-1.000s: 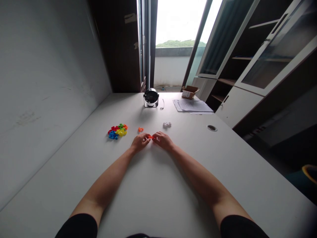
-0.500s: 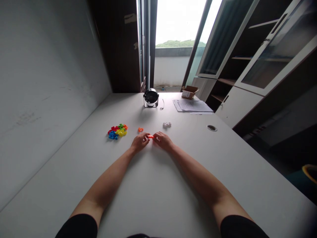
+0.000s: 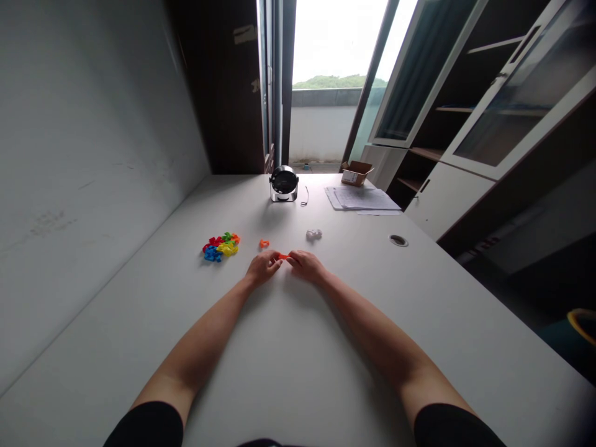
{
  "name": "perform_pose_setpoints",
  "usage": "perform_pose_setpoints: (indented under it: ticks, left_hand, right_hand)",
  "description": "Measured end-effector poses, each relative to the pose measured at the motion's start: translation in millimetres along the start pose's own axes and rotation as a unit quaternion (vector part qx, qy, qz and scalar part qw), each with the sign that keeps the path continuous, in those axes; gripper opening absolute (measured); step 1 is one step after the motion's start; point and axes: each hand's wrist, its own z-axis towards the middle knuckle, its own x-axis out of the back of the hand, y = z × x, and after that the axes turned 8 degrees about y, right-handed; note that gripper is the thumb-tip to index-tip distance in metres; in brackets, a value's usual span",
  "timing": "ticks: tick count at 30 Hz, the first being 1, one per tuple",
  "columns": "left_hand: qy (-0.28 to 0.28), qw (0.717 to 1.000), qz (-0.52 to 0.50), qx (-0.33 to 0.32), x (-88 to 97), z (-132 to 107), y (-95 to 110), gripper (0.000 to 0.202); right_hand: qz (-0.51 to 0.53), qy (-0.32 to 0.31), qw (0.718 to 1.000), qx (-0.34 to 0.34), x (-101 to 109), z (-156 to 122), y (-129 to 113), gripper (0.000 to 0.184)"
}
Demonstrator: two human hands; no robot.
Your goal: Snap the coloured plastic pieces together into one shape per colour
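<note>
1. The left hand (image 3: 263, 267) and right hand (image 3: 306, 266) pinch an orange piece (image 3: 284, 256) between them above the worktop (image 3: 279, 347); uneven pressure might make it slip.
2. Just beyond the left hand, a loose orange clip (image 3: 264, 244) could get knocked if that hand strays.
3. Farther right: a whitish item (image 3: 313, 234).

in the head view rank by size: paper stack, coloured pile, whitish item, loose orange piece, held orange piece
Largest to smallest:
Flat stack of white paper
Multicoloured heap of small plastic-looking pieces
Small, lumpy, whitish item
Loose, small, knobbly orange piece
Unranked: held bright orange piece, partly hidden by left hand and right hand.
</note>
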Motion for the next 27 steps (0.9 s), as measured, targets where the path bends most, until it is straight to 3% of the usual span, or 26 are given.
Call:
perform_pose_setpoints:
  ticks: [5, 14, 27]
  left_hand:
    - [-0.003, 0.999, 0.035, -0.003, 0.2, 1.1, 1.0, 0.021]
    - [-0.007, 0.999, 0.041, -0.005, -0.9, 1.5, 0.2, 0.023]
    - [-0.022, 0.998, 0.061, -0.009, 1.3, 3.5, 1.8, 0.025]
  right_hand:
    - [0.020, -0.009, 1.000, 0.005, 5.6, 1.1, -4.9, 0.033]
    - [0.036, 0.030, 0.999, -0.015, 3.0, -0.5, -5.2, 0.021]
    - [0.015, 0.032, 0.999, 0.011, -0.6, 2.7, 1.3, 0.029]
